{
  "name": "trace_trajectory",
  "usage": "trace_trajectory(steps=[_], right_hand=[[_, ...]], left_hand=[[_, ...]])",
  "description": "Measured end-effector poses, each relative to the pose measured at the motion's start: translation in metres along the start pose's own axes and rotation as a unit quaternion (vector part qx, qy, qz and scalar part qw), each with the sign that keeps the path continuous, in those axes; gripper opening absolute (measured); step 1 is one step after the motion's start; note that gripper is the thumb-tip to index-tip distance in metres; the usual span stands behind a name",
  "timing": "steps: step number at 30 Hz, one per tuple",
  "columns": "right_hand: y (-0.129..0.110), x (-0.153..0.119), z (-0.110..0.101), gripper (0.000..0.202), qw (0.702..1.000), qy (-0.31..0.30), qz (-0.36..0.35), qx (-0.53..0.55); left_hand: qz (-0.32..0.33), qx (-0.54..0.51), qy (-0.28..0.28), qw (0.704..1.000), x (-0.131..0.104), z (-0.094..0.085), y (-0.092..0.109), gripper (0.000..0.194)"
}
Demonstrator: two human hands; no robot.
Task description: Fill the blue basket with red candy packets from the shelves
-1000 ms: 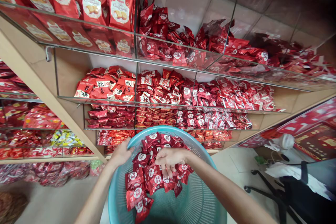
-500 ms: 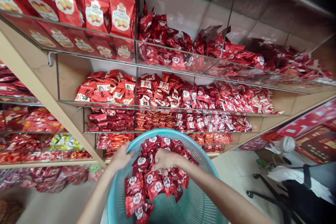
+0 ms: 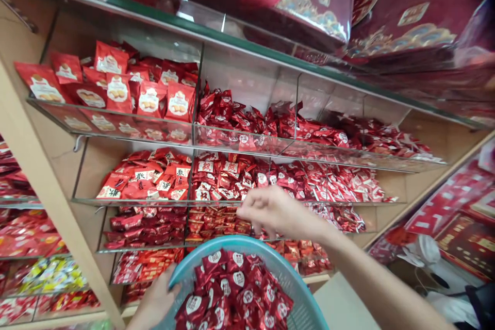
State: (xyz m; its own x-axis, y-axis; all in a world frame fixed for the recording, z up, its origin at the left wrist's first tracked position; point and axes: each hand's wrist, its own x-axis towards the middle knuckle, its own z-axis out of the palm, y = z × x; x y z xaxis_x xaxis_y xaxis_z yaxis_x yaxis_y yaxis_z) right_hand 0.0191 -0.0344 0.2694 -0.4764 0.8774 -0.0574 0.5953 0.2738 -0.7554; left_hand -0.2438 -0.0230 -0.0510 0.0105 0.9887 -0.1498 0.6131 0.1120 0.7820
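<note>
Above the far rim of the blue plastic basket (image 3: 240, 241), the right hand (image 3: 258, 224) is hovering with its fingers curled narrowly, pointing left and downward; no packet is showing in it, but I cannot tell whether the curl is hiding one. The red packets with white round labels (image 3: 238, 294) are lying heaped inside the basket, below the right hand and closer to the person's body. The left hand (image 3: 157, 291) is gripping the rim at the basket's left side, just beside the heap, so by eye it is sitting about as near to the packets as the right, though how high the right is hanging over them cannot be judged.

As for direction, the packets are pointing every which way, with no shared long axis. One at the heap's left edge (image 3: 193, 305) is slanting, its long axis running from lower left to upper right. The basket's mouth is facing upward, its far side turned toward the glass-fronted shelves, where orange-red packets (image 3: 220, 226) are filling a compartment.
</note>
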Motion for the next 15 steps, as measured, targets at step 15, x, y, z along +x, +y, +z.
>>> trace_trajectory(steps=[15], right_hand=[[-0.080,0.094,-0.115,0.025,0.832,0.201,0.189,-0.482]], left_hand=[[-0.003,0.043,0.008,0.999,0.003,0.006,-0.008,0.045]])
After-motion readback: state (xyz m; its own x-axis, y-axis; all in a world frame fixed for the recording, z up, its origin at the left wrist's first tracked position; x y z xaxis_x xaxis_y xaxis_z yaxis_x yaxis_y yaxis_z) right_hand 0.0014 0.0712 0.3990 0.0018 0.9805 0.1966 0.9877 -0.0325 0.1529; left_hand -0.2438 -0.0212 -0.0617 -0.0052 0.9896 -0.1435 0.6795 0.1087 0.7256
